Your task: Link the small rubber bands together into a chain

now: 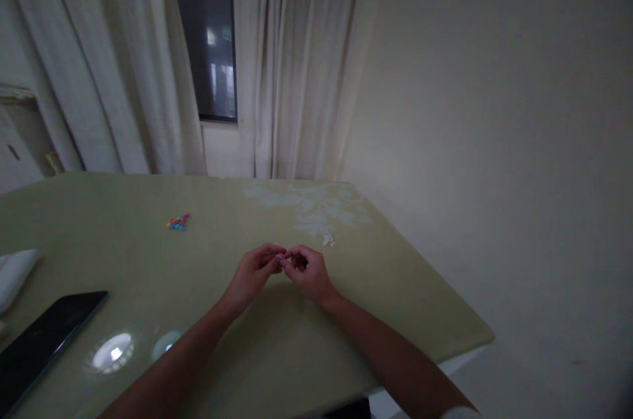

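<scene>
My left hand [256,272] and my right hand [307,272] meet fingertip to fingertip above the table. Between them is a tiny pinkish-purple piece [280,257], mostly hidden by the fingers and too small to name. Thumb and forefinger are pinched together on each hand, both at this piece. Just beyond my right hand lies a little cluster of small white pieces [328,240]. Farther off to the left rests a pile of small bright pieces [178,222] in pink, yellow, orange, green and blue.
The pale green table [395,300] has a white floral pattern at its far right. A black tablet-like slab [49,333] and a white object [16,274] lie at the left. Curtains [306,63] and a dark window stand behind; a bare wall [494,109] borders the right.
</scene>
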The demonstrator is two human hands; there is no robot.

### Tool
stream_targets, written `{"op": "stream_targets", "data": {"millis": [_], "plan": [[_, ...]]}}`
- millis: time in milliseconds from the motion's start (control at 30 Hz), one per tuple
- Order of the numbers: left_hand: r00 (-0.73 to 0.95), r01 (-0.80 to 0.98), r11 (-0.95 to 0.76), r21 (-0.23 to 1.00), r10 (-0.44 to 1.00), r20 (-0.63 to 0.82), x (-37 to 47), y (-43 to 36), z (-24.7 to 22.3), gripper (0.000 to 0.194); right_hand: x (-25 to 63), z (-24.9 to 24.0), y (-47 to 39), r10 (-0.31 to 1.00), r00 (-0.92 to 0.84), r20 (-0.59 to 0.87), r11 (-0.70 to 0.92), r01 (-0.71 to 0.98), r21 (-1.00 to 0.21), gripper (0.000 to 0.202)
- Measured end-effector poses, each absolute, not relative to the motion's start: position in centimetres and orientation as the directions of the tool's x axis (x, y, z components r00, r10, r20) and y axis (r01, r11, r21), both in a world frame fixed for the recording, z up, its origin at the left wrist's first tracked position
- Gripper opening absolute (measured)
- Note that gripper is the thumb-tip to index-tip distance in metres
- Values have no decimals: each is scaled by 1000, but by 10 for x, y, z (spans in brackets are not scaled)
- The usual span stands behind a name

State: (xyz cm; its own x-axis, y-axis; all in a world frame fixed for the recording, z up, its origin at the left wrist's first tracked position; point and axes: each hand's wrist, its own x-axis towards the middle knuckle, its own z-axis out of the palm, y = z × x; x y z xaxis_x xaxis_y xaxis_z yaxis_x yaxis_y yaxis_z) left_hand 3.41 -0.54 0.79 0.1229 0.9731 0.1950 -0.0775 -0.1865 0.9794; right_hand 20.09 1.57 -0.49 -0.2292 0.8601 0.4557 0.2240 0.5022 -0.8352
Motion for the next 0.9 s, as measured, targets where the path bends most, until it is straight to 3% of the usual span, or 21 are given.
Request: {"op": "stream_targets", "data": {"millis": [233,433,533,667,733,800,900], "plan": [[78,35,-168,985,983,165,29,-6,11,30,199,-7,18,878,-222,423,461,161,-873,25],[232,-15,-197,980,953,195,33,-6,13,33,202,-6,17,854,-205,479,516,208,-831,16],[207,66,-263,963,947,245,24,-1,16,39,206,-3,18,818,-208,537,575,304,-759,10],[-7,349,-334,876,933,359,-3,13,15,47,210,16,30,794,-308,524,602,512,-612,7],[-49,514,-341,787,905,424,-17,22,8,53,207,30,41,786,-412,461,614,612,-500,6],[20,629,-385,676,876,481,-26,29,-3,61,200,43,54,794,-497,349,606,689,-397,6],[136,732,-401,551,879,458,-31,34,-18,64,186,54,73,803,-570,173,594,749,-292,12]]}}
